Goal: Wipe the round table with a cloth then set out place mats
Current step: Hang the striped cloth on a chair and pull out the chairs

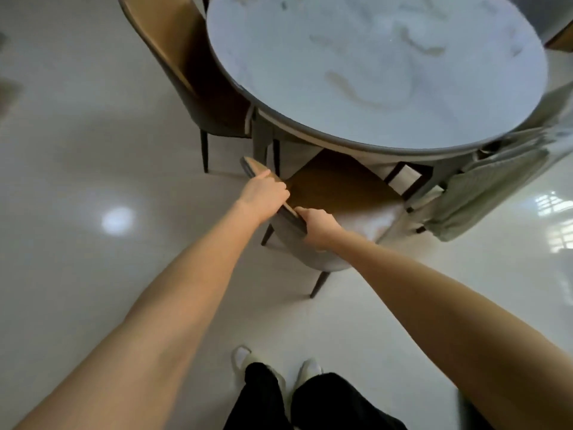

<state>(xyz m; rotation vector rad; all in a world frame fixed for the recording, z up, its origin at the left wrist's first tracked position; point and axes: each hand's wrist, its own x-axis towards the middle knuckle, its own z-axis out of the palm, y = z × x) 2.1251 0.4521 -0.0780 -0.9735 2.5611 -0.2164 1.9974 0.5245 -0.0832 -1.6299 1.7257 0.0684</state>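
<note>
We stand at the round marble-topped table (372, 72) with both hands on the backrest of the near chair (338, 193), whose seat sits partly tucked under the table edge. Our left hand (263, 193) curls over the top rim of the backrest, fingers wrapped round it; our right hand (316, 223) grips the same rim just beside it. We judge this two-handed hold is for shifting the chair so we can reach the tabletop. A pale green cloth-like stack (483, 193), possibly the place mats or wiping cloth, hangs over another chair at the right, touching the table rim. A second brown chair (173, 57) stands at the left.
</note>
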